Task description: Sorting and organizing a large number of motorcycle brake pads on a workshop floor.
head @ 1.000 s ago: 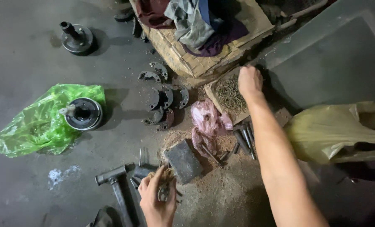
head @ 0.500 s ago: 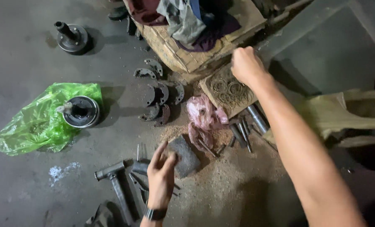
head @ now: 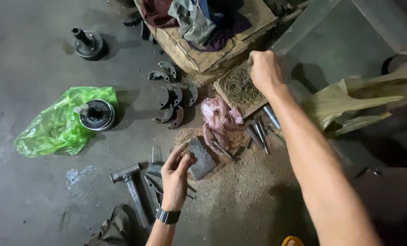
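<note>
A: Far left?
B: Green plastic bag (head: 53,125) on the concrete floor (head: 30,54), a round metal hub (head: 96,115) sitting on its edge. A second hub (head: 88,44) further up.

A: Middle?
B: Hammer (head: 131,184) lying low on the floor. Left hand (head: 175,175) just right of it, fingers loosely spread, thumb tip touching the flat dark metal plate (head: 202,158); not clamped on it. Black watch (head: 168,216) on the wrist. Above, curved brake shoes (head: 172,102) in a cluster, pink bag (head: 218,118) beside them.

A: Right?
B: Right hand (head: 265,70) is fisted over the far edge of a cardboard tray of wire rings (head: 239,91). Can't tell what's inside the fist. Steel rods (head: 260,130) just below the tray, yellowish bag (head: 349,107) far right.
</note>
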